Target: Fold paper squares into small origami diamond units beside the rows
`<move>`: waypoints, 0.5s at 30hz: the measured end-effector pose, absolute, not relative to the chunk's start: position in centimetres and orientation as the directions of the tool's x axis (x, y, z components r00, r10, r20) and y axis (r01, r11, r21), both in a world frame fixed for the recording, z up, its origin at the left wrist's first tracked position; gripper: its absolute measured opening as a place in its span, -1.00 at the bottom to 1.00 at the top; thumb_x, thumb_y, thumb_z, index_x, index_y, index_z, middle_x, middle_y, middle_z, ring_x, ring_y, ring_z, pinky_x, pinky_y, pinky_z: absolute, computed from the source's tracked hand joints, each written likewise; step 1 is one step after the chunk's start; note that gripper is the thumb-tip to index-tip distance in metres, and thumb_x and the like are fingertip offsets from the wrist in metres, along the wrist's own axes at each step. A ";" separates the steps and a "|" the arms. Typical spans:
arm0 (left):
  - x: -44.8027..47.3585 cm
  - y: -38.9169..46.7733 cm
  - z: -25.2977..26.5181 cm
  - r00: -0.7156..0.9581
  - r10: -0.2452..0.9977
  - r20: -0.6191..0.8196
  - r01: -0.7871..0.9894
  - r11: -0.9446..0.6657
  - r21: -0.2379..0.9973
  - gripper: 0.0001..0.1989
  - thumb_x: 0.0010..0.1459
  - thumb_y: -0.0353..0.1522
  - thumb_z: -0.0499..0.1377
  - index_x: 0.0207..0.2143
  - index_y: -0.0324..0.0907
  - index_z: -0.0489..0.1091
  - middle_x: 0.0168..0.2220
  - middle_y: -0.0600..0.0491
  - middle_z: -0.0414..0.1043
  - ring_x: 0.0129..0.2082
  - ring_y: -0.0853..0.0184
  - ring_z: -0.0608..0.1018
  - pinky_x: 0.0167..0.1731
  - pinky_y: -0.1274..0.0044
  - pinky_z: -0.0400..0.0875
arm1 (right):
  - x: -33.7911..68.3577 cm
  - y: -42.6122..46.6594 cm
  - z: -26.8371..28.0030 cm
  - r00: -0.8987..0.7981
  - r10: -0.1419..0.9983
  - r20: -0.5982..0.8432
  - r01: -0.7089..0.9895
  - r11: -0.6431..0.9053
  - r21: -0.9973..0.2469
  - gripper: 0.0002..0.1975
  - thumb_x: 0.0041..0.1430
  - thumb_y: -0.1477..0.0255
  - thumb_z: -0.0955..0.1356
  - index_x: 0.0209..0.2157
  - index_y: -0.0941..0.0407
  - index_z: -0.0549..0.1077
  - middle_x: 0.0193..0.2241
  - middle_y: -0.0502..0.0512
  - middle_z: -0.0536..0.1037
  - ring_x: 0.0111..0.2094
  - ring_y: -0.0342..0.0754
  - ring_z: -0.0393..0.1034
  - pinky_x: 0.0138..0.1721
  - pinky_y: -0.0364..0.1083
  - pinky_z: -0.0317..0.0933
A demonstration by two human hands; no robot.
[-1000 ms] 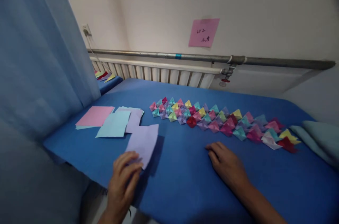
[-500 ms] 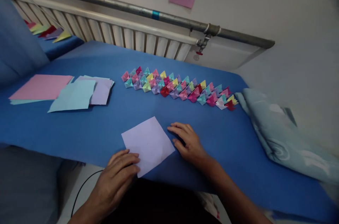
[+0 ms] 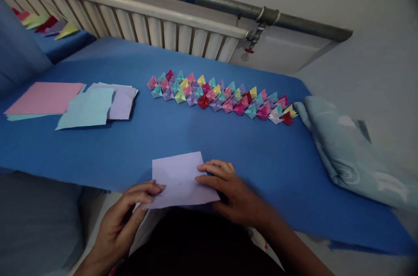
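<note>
A row of small folded paper pieces (image 3: 222,95) in many colours lies across the blue surface (image 3: 267,154). Loose pink, pale blue and lilac paper sheets (image 3: 75,104) sit to the left. A pale blue cloth (image 3: 352,154) lies at right, a radiator (image 3: 163,32) behind.

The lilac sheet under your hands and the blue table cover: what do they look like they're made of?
The lilac sheet looks like thin matte paper: flat, crisp-edged, slightly lifted at the near edge. The blue table cover seems a matte fabric or felt-like sheet, without gloss; which one I can't tell.
</note>
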State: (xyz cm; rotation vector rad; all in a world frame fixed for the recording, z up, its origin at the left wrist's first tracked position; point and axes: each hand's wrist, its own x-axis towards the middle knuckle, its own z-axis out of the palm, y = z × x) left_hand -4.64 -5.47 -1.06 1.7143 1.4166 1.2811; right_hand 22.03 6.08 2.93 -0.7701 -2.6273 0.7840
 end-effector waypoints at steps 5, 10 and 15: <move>-4.8 -5.2 -1.3 0.024 0.941 0.337 0.587 -0.286 0.757 -0.73 0.21 -0.42 0.09 -0.02 -0.08 0.27 -0.10 0.02 0.49 0.06 0.23 0.43 0.09 0.29 0.32 | 21.6 5.3 2.4 -0.771 0.619 0.148 0.398 0.651 -0.647 -0.80 0.21 0.51 0.26 -0.15 0.05 0.42 -0.20 0.02 0.54 -0.09 -0.05 0.34 -0.04 0.01 0.13; -4.7 -4.3 -1.7 -0.062 0.911 0.408 0.786 -0.207 0.583 -0.71 0.18 -0.23 0.15 -0.06 -0.09 0.32 -0.20 0.01 0.48 -0.07 0.15 0.45 -0.02 0.25 0.32 | 20.6 4.9 1.5 -0.569 0.791 0.225 0.483 0.543 -0.687 -0.81 0.24 0.47 0.27 -0.11 0.05 0.40 -0.30 0.03 0.53 -0.26 -0.07 0.38 -0.19 -0.04 0.20; -4.2 -3.0 -1.3 -0.156 0.917 0.366 0.839 -0.072 0.539 -0.68 0.22 -0.15 0.08 -0.05 -0.11 0.33 -0.39 0.08 0.44 -0.34 0.24 0.49 -0.22 0.34 0.34 | 19.2 5.4 0.6 -0.416 0.872 0.258 0.584 0.474 -0.659 -0.64 0.24 0.38 0.27 0.07 0.02 0.28 -0.28 0.07 0.52 -0.28 -0.02 0.38 -0.19 0.01 0.25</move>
